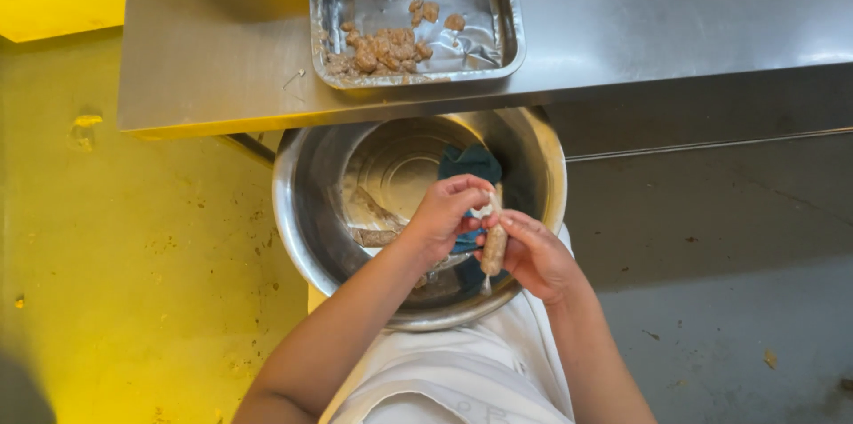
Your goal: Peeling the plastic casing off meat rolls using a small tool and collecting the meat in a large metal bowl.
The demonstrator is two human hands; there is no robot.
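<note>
I judge stuffing nearly done — both my left hand [442, 213] and right hand [531, 255] pinch the sausage casing [493, 246] over the bowl [298, 211]; next needs tying.

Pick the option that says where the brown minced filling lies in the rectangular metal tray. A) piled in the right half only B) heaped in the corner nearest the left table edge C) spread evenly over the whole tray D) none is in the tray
B: in the rectangular metal tray the brown filling sits bunched toward the left front corner, the rest bare metal.

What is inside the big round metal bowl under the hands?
The metal bowl holds a teal cloth and brownish scraps; both hands cover the rest.
</note>
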